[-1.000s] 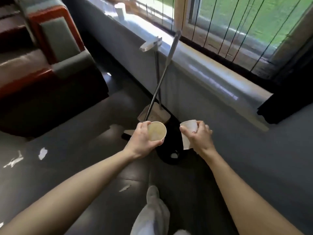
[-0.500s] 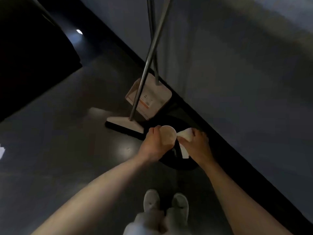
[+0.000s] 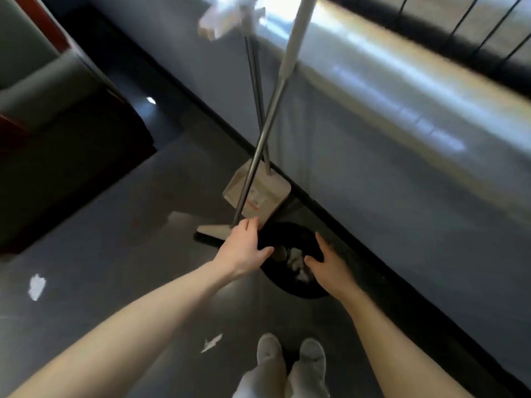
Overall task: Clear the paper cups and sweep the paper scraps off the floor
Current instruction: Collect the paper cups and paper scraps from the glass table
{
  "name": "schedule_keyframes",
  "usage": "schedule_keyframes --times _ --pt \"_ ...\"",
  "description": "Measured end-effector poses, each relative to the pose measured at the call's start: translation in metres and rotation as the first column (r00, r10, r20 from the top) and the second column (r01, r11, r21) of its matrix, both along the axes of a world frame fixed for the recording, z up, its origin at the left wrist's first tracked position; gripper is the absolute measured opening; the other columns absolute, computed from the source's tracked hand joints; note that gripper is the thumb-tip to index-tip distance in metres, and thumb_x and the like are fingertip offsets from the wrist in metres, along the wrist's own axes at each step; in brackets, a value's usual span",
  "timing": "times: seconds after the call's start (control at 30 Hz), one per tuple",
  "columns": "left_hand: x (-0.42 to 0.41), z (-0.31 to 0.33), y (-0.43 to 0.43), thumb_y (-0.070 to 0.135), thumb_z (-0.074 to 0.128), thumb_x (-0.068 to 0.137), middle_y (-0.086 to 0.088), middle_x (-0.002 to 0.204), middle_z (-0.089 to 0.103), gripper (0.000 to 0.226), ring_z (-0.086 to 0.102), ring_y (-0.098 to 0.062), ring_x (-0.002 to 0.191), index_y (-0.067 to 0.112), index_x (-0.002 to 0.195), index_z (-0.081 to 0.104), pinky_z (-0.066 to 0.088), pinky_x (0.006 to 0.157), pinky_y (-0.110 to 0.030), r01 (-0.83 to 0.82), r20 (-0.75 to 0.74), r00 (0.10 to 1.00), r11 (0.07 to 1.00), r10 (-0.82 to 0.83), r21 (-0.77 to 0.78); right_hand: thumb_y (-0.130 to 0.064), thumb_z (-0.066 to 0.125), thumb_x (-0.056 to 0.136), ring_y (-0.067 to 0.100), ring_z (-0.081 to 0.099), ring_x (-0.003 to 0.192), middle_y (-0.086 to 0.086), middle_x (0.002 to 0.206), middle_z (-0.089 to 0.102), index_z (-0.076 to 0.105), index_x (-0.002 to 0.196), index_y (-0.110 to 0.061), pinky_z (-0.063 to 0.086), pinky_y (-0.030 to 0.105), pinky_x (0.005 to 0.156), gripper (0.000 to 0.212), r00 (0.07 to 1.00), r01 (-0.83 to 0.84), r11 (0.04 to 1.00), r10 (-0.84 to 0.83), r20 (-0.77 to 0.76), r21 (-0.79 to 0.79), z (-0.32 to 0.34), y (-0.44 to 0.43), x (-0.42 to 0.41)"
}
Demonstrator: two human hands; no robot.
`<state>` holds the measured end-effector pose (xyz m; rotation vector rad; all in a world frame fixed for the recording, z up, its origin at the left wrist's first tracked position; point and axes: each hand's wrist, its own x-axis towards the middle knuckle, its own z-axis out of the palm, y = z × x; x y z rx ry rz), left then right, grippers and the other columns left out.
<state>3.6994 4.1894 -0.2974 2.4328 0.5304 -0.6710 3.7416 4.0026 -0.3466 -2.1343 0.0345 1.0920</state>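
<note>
Two paper cups (image 3: pixel 290 255) lie inside a black round bin (image 3: pixel 287 231) on the dark floor by the wall. My left hand (image 3: pixel 244 247) hovers over the bin's left rim with fingers spread and holds nothing. My right hand (image 3: pixel 327 264) hangs over the bin's right side, also spread and empty. A broom (image 3: pixel 250 179) and a beige dustpan (image 3: pixel 258 196) lean against the wall just behind the bin. White paper scraps lie on the floor: a scrap at the left (image 3: pixel 36 286) and a smaller scrap near my feet (image 3: pixel 212 342).
A grey wall with a bright window ledge (image 3: pixel 402 90) runs along the right. A dark sofa block (image 3: pixel 57 133) fills the left. My shoes (image 3: pixel 290 357) stand just in front of the bin. Open floor lies between the sofa and the bin.
Both hands have let go of the paper cups, which now lie in the bin. The fingers have spread open. The view tilted back up toward the ledge.
</note>
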Motion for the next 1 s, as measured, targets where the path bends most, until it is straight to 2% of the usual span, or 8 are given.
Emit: schedule_keyframes --times 0.1,0.27,0.37,0.43,0.57,0.73,0.87,1.0 --pt "-0.003 0.074 0.006 0.036 0.061 0.091 -0.009 0.157 0.022 0.080 0.023 -0.024 0.143 0.009 0.152 0.017 0.022 0.116 -0.032 0.081 0.019 0.996 0.994 -0.082 0.067 -0.028 0.055 0.096 0.017 0.021 0.146 -0.002 0.159 0.021 0.013 0.154 -0.032 0.023 0.033 0.116 0.071 0.999 0.004 0.998 -0.006 0.040 0.061 0.080 0.002 -0.005" --pt "0.020 0.210 -0.007 0.036 0.057 0.092 -0.009 0.161 0.012 0.080 0.011 -0.021 0.148 0.007 0.153 0.013 0.011 0.119 -0.029 0.238 0.201 0.941 0.954 -0.273 0.180 -0.028 0.053 0.097 0.016 0.023 0.145 -0.001 0.158 0.025 0.014 0.155 -0.030 0.022 0.029 0.116 0.070 0.958 -0.051 0.998 0.037 0.284 0.043 0.239 -0.011 0.009" --pt "0.043 0.289 -0.028 0.039 0.056 0.093 -0.009 0.162 0.003 0.084 0.005 -0.020 0.149 0.007 0.153 0.007 0.004 0.117 -0.027 0.375 0.311 0.837 0.886 -0.450 0.271 -0.026 0.054 0.097 0.017 0.023 0.145 0.000 0.157 0.027 0.017 0.154 -0.025 0.021 0.028 0.115 0.068 0.886 -0.004 1.000 -0.004 0.463 0.015 0.331 -0.026 0.017" --pt "0.053 0.338 -0.048 0.040 0.056 0.093 -0.010 0.162 -0.003 0.087 0.003 -0.023 0.149 0.008 0.153 0.003 0.004 0.118 -0.031 0.451 0.353 0.759 0.832 -0.548 0.322 -0.023 0.056 0.095 0.018 0.026 0.144 0.003 0.157 0.028 0.020 0.153 -0.021 0.019 0.025 0.115 0.069 0.792 0.053 0.998 -0.024 0.610 -0.030 0.384 -0.043 0.014" --pt "0.050 0.409 -0.105 0.044 0.062 0.088 -0.009 0.161 -0.012 0.097 0.000 -0.031 0.148 0.011 0.153 -0.001 0.008 0.119 -0.042 0.592 0.424 0.571 0.710 -0.703 0.381 -0.028 0.057 0.094 0.025 0.013 0.148 0.009 0.160 0.017 0.015 0.154 -0.021 0.012 0.031 0.118 0.074 0.626 0.277 0.952 -0.074 0.776 -0.133 0.463 -0.097 -0.030" --pt "-0.008 0.449 -0.210 0.048 0.064 0.086 -0.010 0.161 -0.012 0.100 -0.006 -0.026 0.149 0.013 0.154 0.000 0.002 0.118 -0.038 0.769 0.520 0.236 0.485 -0.821 0.416 -0.049 0.055 0.092 0.030 0.005 0.148 0.007 0.162 0.010 0.009 0.154 -0.027 0.007 0.046 0.118 0.081 0.544 0.638 0.697 -0.106 0.832 -0.328 0.508 -0.193 -0.161" --pt "-0.098 0.471 -0.330 0.054 0.054 0.090 -0.007 0.160 -0.017 0.097 -0.009 -0.022 0.148 0.015 0.153 -0.008 -0.001 0.118 -0.036 0.873 0.515 -0.035 0.224 -0.857 0.432 -0.056 0.050 0.091 0.028 -0.007 0.148 0.002 0.163 0.000 0.004 0.154 -0.033 0.000 0.047 0.119 0.082 0.497 0.829 0.433 -0.280 0.821 -0.354 0.529 -0.276 -0.307" --pt "-0.224 0.485 -0.453 0.056 0.053 0.090 -0.006 0.160 -0.017 0.098 -0.009 -0.022 0.148 0.016 0.153 -0.009 0.000 0.118 -0.039 0.908 0.550 -0.285 -0.037 -0.785 0.418 -0.052 0.051 0.093 0.024 -0.018 0.147 -0.001 0.162 -0.008 0.002 0.153 -0.036 -0.008 0.047 0.117 0.080 0.360 0.933 0.188 -0.470 0.806 -0.307 0.543 -0.337 -0.465"
